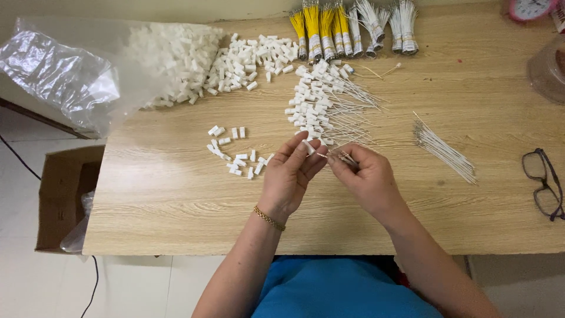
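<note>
Here, from the head camera, our left hand [288, 176] pinches a small white plastic connector [308, 146] while our right hand [366, 176] grips thin wires [346, 156] just beside it, above the wooden table [176, 200]; both seem light, the wires bendable, best held near their tips

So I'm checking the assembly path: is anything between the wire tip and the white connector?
Nothing visible: the right hand holds the wire just beside the white connector pinched in the left hand.
</note>
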